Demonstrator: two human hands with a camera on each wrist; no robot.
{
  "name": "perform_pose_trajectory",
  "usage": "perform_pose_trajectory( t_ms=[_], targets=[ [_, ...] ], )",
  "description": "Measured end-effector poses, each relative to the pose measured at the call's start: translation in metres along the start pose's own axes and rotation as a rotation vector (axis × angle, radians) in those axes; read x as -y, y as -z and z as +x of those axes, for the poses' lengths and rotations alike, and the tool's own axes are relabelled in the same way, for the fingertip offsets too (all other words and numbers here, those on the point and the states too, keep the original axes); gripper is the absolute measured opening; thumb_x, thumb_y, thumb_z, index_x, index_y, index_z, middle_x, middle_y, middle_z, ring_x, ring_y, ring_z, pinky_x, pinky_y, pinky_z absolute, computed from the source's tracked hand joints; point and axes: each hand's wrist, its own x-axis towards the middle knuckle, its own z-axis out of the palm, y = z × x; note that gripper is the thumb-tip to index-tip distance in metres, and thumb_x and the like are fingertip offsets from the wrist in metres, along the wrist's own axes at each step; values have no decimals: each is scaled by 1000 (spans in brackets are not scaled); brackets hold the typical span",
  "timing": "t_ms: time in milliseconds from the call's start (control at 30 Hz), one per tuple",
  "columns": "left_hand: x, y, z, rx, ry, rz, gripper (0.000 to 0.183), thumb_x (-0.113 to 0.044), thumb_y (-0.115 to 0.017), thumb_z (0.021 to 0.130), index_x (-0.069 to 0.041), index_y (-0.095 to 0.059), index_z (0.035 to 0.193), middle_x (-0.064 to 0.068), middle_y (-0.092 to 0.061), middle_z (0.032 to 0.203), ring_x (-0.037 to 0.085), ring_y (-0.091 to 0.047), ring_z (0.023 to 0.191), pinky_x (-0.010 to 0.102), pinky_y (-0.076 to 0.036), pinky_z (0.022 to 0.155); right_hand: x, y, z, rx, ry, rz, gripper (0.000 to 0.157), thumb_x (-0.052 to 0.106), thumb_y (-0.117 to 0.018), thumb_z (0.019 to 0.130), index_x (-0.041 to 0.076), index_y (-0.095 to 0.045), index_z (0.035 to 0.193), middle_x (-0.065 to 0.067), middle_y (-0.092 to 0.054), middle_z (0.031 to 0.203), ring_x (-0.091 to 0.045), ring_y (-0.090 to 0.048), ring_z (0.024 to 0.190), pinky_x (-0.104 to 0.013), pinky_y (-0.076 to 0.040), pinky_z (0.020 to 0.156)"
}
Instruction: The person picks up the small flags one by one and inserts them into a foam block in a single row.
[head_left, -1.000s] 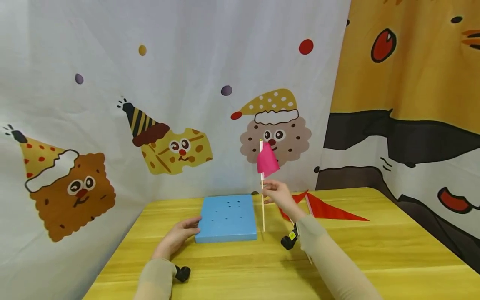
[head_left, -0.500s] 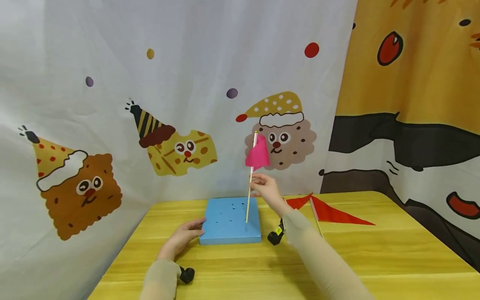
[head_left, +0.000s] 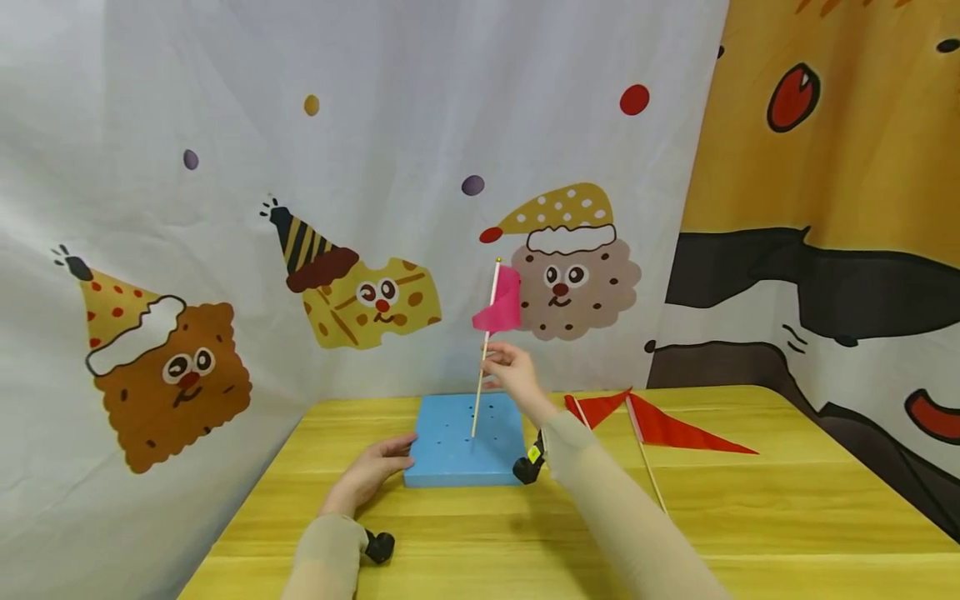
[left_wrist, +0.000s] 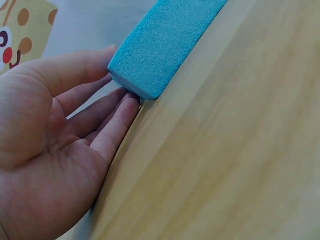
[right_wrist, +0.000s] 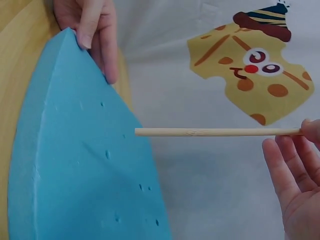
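My right hand (head_left: 517,379) pinches the thin wooden stick of a small pink flag (head_left: 506,302) between thumb and fingers. The flag stands nearly upright, leaning slightly right at its top. In the right wrist view the stick's bare lower end (right_wrist: 165,132) points at the top of the blue foam block (right_wrist: 75,165), with a gap between them. Several small holes dot that top. At the block's left side, my left hand (head_left: 371,473) rests with fairly straight fingers. The left wrist view shows its thumb and fingertips (left_wrist: 131,102) against the block's end (left_wrist: 155,55).
Two red pennants (head_left: 686,427) on wooden sticks lie on the yellow wood-grain table (head_left: 465,542) right of the block, partly behind my right forearm. A white curtain (head_left: 390,100) with cartoon figures hangs behind the table.
My right hand has carried the pink flag leftward, from beside the block's right edge to over its middle. The left hand stays at the block's left side; the head view has shifted slightly.
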Motion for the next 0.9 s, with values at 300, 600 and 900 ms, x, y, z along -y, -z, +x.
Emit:
perform_pose_trajectory(
  t_ms=[300, 600, 900],
  targets=[
    [-2, -1, -1, 1, -3, 10, 57, -13, -64, 95, -2, -42, 146, 25, -36, 148, 42, -30, 138, 54, -31, 109, -11, -22, 1, 39, 22, -55, 25, -3, -62, 92, -3, -65, 116, -27, -64, 97, -32, -67, 81, -50, -57, 75],
    [-1, -2, -1, -3, -1, 1, 55, -11, -63, 95, -1, -43, 146, 26, -37, 147, 42, -31, 137, 53, -33, 108, -24, -43, 2, 21, 34, -81, 20, -1, -63, 92, -1, -65, 111, -16, -65, 88, -30, -69, 80, -36, -59, 68],
    [0, -2, 2, -10, -7, -14, 56, -12, -64, 94, 1, -43, 145, 27, -39, 146, 43, -32, 136, 53, -33, 108, -33, -54, 5, -9, 21, -129, 19, 5, -66, 91, 3, -66, 110, -12, -65, 90, -27, -69, 82, -34, -59, 68]
  ],
)
